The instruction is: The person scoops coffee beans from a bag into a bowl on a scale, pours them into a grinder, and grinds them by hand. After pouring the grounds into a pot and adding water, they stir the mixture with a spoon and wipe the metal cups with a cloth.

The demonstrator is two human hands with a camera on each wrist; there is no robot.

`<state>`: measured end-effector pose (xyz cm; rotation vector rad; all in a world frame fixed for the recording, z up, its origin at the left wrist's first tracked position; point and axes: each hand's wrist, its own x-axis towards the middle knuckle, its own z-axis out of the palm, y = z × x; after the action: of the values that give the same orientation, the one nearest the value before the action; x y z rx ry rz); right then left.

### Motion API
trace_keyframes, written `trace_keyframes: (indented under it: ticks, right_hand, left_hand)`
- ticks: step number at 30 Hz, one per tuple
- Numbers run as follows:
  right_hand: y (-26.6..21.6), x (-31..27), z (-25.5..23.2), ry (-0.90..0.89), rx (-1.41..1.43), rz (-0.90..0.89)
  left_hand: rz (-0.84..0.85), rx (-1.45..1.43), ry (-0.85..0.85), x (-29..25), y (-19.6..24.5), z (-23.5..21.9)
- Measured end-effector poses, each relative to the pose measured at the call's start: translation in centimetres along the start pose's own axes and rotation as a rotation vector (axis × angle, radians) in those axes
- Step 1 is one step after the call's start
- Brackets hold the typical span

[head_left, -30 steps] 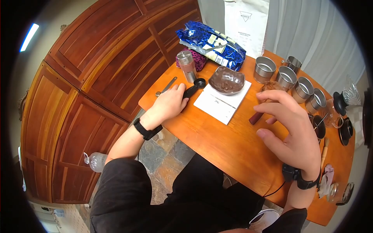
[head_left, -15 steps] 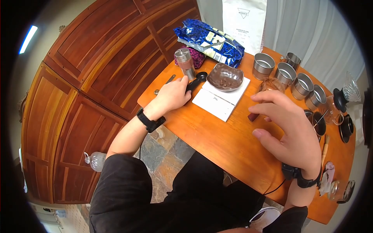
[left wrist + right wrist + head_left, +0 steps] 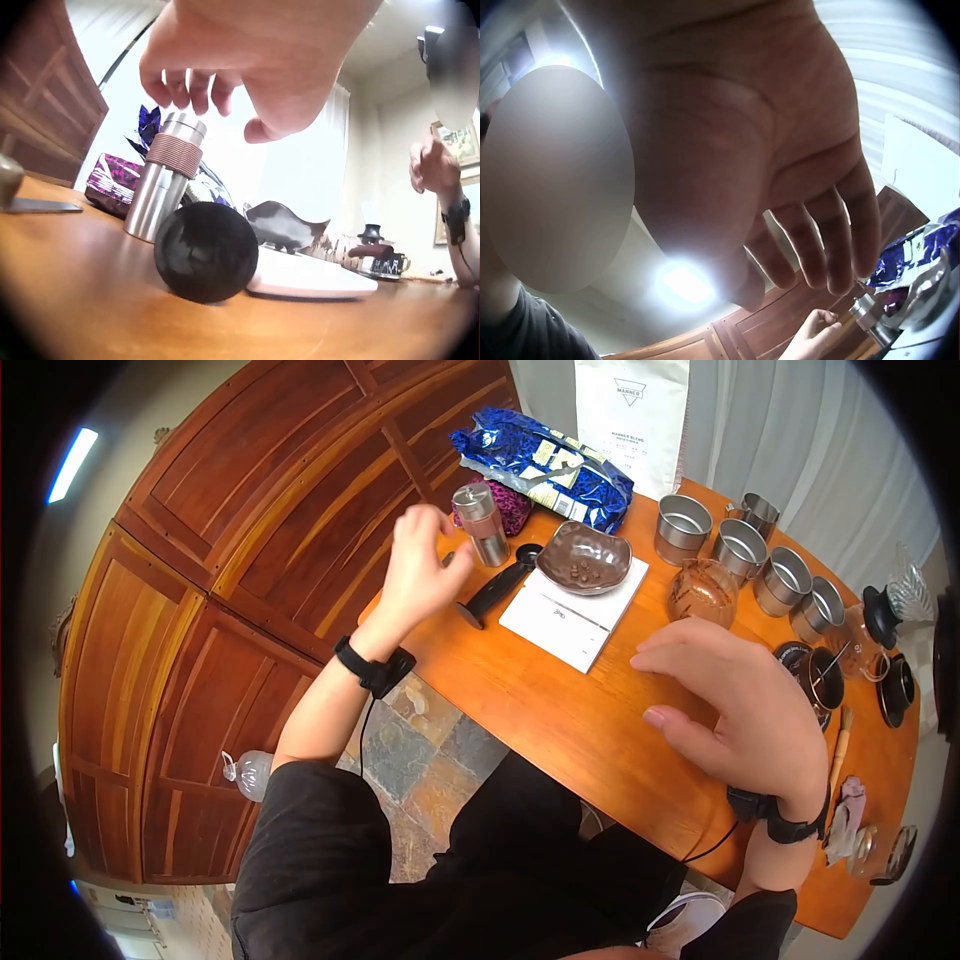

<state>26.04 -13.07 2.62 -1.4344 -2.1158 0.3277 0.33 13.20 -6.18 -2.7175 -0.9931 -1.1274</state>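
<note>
My left hand (image 3: pixel 420 575) is raised over the table's left end, fingers loosely bent around nothing. Just beside it lies a black coffee scoop (image 3: pixel 495 588) with a flat round end, whose disc faces the left wrist camera. Behind the scoop stands a steel hand grinder (image 3: pixel 480 525) with a pinkish band; the left fingers hang above it in the left wrist view. A dark brown bowl (image 3: pixel 560 575) with several coffee beans sits on a white scale (image 3: pixel 555 625). My right hand (image 3: pixel 745 710) hovers over the table's right side, relaxed and holding nothing.
A glass pot (image 3: pixel 703 600) and several steel cups (image 3: pixel 741 548) stand beyond the right hand. Blue bag (image 3: pixel 550 470) and white bag (image 3: pixel 632 435) are at the back. A brush (image 3: pixel 842 740), a cloth (image 3: pixel 848 815) and a glass jar (image 3: pixel 872 850) lie at the right edge.
My left hand has let go of the scoop and lifted up and away, leaving it on the table. The right hand has shifted slightly toward me, still relaxed.
</note>
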Motion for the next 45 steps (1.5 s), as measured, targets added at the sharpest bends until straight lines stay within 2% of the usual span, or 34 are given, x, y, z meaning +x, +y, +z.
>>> trace_keyframes:
  ticks: [1, 2, 5, 6, 9, 10, 13, 16, 20, 21, 23, 25, 27, 28, 30, 33, 34, 35, 38, 39, 40, 42, 45]
  right_hand:
    - [-0.1, 0.0, 0.0, -0.015, 0.002, 0.009]
    - [-0.2, 0.0, 0.0, -0.030, 0.004, 0.018]
    - [-0.3, 0.2, 0.0, -0.060, 0.006, 0.017]
    - [-0.4, 0.2, 0.0, -0.075, 0.007, 0.021]
    - [-0.4, 0.2, -0.1, -0.111, 0.010, 0.033]
    - [-0.4, 0.2, -0.1, -0.114, 0.010, 0.034]
    - [-0.2, 0.2, 0.1, -0.107, 0.000, 0.023]
    - [-0.2, 0.0, 0.0, -0.044, 0.012, 0.005]
    - [-0.4, -0.2, -0.8, 0.133, 0.149, 0.013]
    - [-0.1, -0.4, -1.4, 0.156, 0.164, -0.018]
    - [-0.2, -1.2, -1.5, 0.343, 0.288, 0.027]
    - [0.0, -1.8, -1.8, 0.403, 0.491, 0.048]
    - [0.5, -2.4, -2.4, 0.424, 0.604, 0.066]
    - [1.0, -2.8, -2.0, 0.420, 0.629, 0.080]
    - [2.1, -3.7, -1.1, 0.394, 0.631, 0.124]
    - [3.7, -5.3, 1.1, 0.361, 0.911, 0.189]
    - [4.4, -6.0, 1.8, 0.321, 1.001, 0.201]
    - [5.1, -7.0, 2.5, 0.291, 1.095, 0.214]
    - [5.1, -8.6, 2.7, 0.266, 1.092, 0.198]
    - [5.0, -8.8, 2.7, 0.250, 1.094, 0.182]
    - [5.3, -9.1, 3.1, 0.327, 1.014, 0.249]
    - [5.3, -10.0, 2.7, 0.298, 1.075, 0.302]
    - [6.3, -10.8, 4.1, 0.303, 1.162, 0.327]
  left_hand:
    - [0.046, -0.019, 0.118, 0.7, -0.4, 0.1]
    - [0.042, 0.009, 0.110, 1.2, -1.2, 0.2]
    - [-0.099, -0.143, -0.023, 2.9, -1.4, 1.0]
    - [-0.145, -0.145, -0.115, 3.4, -1.2, 1.0]
    - [-0.259, -0.393, -0.226, 4.6, -2.1, 2.5]
    - [-0.172, -0.366, -0.198, 4.9, -2.2, 2.9]
    - [-0.295, -0.349, -0.375, 5.2, -2.3, 2.7]
    - [-0.248, -0.326, -0.253, 5.1, -2.8, 2.7]
    - [-0.224, -0.295, -0.040, 5.4, -1.9, -0.8]
    - [-0.202, -0.319, 0.015, 5.5, -1.3, -1.9]
    - [-0.147, -0.406, 0.049, 5.7, 1.3, -4.6]
    - [-0.103, -0.534, 0.021, 5.5, 3.4, -6.5]
    - [-0.180, -0.802, -0.065, 4.3, 8.3, -7.6]
    - [-0.091, -0.863, -0.121, 3.9, 9.3, -7.1]
    - [-0.025, -0.954, -0.286, 3.0, 12.2, -6.4]
    - [0.134, -1.092, -0.488, 2.6, 17.4, -3.6]
    - [0.260, -1.068, -0.505, 2.8, 18.7, -2.6]
    - [0.234, -1.158, -0.562, 2.6, 20.4, -1.5]
    - [0.428, -1.087, -0.510, 3.2, 23.6, 0.5]
    - [0.380, -1.129, -0.567, 3.3, 24.1, 0.9]
    - [0.327, -1.167, -0.623, 3.2, 24.5, 1.2]
    - [0.201, -1.202, -0.763, 3.5, 25.1, 1.8]
    - [0.384, -1.149, -0.848, 4.2, 24.7, 3.1]
